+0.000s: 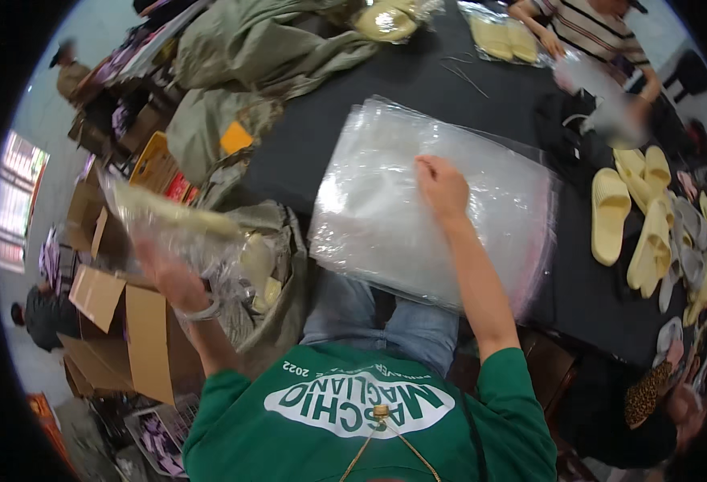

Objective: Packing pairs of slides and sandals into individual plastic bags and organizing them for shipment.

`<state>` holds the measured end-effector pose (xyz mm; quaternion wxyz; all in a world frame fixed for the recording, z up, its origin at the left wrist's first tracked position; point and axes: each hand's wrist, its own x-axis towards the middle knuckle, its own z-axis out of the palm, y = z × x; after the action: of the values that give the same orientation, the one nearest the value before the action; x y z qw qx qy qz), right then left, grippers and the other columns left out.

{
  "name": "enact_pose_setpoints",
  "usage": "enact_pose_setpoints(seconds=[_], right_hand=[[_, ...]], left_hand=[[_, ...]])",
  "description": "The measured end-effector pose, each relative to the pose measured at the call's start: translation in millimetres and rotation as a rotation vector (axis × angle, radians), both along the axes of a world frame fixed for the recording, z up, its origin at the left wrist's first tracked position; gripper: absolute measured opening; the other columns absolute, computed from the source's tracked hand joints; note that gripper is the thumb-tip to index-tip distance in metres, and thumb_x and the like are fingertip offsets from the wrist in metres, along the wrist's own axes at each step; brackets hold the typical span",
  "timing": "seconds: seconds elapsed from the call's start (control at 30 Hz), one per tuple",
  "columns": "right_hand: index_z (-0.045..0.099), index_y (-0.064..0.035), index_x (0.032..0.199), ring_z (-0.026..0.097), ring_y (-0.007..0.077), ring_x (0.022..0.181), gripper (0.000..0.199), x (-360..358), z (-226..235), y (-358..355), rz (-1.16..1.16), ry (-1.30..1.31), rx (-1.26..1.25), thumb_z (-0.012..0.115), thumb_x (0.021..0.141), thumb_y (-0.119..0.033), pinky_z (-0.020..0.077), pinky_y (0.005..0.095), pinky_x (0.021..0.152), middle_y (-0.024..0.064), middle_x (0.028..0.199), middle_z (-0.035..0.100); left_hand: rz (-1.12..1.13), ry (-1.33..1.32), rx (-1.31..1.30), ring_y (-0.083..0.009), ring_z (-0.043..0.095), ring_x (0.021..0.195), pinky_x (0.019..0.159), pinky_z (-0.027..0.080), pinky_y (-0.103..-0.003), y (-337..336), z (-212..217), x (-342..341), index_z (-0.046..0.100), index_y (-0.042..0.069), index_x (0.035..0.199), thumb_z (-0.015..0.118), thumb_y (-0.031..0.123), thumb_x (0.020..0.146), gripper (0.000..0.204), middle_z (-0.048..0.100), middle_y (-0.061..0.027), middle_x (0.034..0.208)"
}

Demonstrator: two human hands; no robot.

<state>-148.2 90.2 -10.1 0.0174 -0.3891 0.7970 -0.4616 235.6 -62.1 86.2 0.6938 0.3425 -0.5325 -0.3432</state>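
Note:
Off to the left, my left hand is smeared by motion and holds a clear bag of pale yellow slippers. Its fingers are partly hidden by the plastic. Beneath it gapes a grey-green woven sack with more bagged yellow slippers inside. My right hand rests, fingers curled closed, on a flat stack of clear plastic bags. Whether its fingertips pinch the top bag is hidden. The stack lies on the black table, its near edge above my lap.
Loose yellow slippers and grey slippers line the right side of the black table. Bagged slippers lie at the far edge, beside a person in a striped shirt. Open cardboard boxes stand at my left.

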Motion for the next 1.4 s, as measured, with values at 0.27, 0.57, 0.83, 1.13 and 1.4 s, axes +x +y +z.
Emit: enact_pose_setpoints(seconds=[0.27, 0.57, 0.83, 1.13, 1.4], right_hand=[[0.052, -0.0081, 0.13, 0.062, 0.0171, 0.091, 0.053, 4.7, 54.8, 15.0, 0.155, -0.513, -0.109, 0.045, 0.096, -0.047, 0.048, 0.0308, 0.079, 0.0111, 0.109, 0.065], [0.035, -0.0019, 0.141, 0.045, 0.0321, 0.125, 0.087, -27.7, 59.4, 42.8, 0.368, -1.469, -0.623, 0.029, 0.089, -0.071, 0.0325, 0.0448, 0.109, 0.0154, 0.141, 0.043], [0.025, -0.0045, 0.145, 0.031, 0.0398, 0.133, 0.091, -80.3, 25.7, 89.5, 0.135, -1.631, -0.709, 0.038, 0.085, -0.071, 0.0244, 0.0588, 0.108, 0.0195, 0.147, 0.032], [0.014, -0.0021, 0.147, 0.023, 0.0392, 0.136, 0.086, 17.1, 67.2, 173.1, -0.082, -1.326, -0.967, 0.044, 0.09, -0.06, 0.0224, 0.0564, 0.109, 0.0241, 0.15, 0.015], [0.031, 0.0004, 0.14, 0.048, 0.0355, 0.122, 0.061, 29.9, 28.8, 163.2, 0.071, -1.211, -0.577, 0.055, 0.094, -0.031, 0.0397, 0.044, 0.103, 0.0224, 0.136, 0.044]], left_hand=[[-0.435, -0.136, -0.085, -0.0107, 0.057, 0.103, 0.089, 0.043, -0.023, 33.9, 118.6, -129.1, 0.054, -0.002, 0.128, 0.049, 0.025, 0.099, 0.039, 0.061, -0.0063, 0.111], [-0.923, -0.458, -0.18, -0.0293, 0.053, 0.118, 0.101, 0.038, -0.034, 56.9, 36.6, -234.0, 0.043, -0.001, 0.135, 0.053, 0.03, 0.096, 0.051, 0.052, -0.0207, 0.131], [-0.646, -0.837, -0.138, -0.0399, 0.041, 0.126, 0.105, 0.034, -0.042, 17.6, -69.0, -237.4, 0.043, -0.011, 0.127, 0.061, 0.027, 0.089, 0.057, 0.044, -0.03, 0.132], [-0.433, -1.026, 0.208, -0.0365, 0.054, 0.112, 0.096, 0.042, -0.045, -90.9, -85.8, -311.2, 0.062, -0.001, 0.114, 0.057, 0.036, 0.089, 0.045, 0.063, -0.0205, 0.109], [-0.176, -1.119, -0.337, -0.0291, 0.06, 0.091, 0.076, 0.047, -0.042, -74.5, -54.5, -316.3, 0.071, 0.011, 0.088, 0.059, 0.028, 0.087, 0.021, 0.066, -0.0065, 0.093]])
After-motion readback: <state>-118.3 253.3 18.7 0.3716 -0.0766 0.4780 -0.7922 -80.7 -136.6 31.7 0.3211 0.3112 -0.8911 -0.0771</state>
